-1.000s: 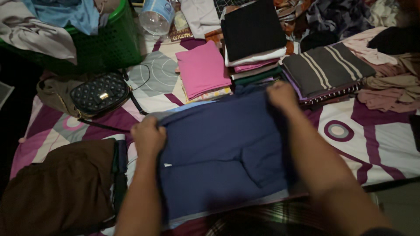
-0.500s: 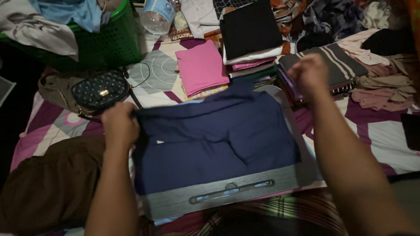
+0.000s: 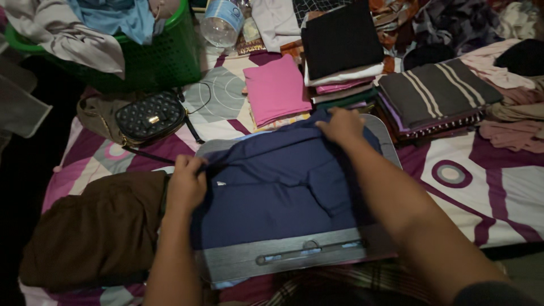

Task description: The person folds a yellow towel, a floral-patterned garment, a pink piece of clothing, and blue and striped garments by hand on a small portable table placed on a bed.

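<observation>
Dim, grainy indoor light; murky, shadowed left edge

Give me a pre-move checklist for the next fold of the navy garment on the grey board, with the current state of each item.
1. Left hand grips the navy garment at its left edge: ok.
2. Right hand holds the top edge: ok.
3. Garment lies on the grey folding board: ok.
4. Fabric smooth: not ok, creases show near the middle.
5. Garment within the board's edges: cannot tell, far edge is hidden.
6. Black quilted purse apart from the board: ok.
</observation>
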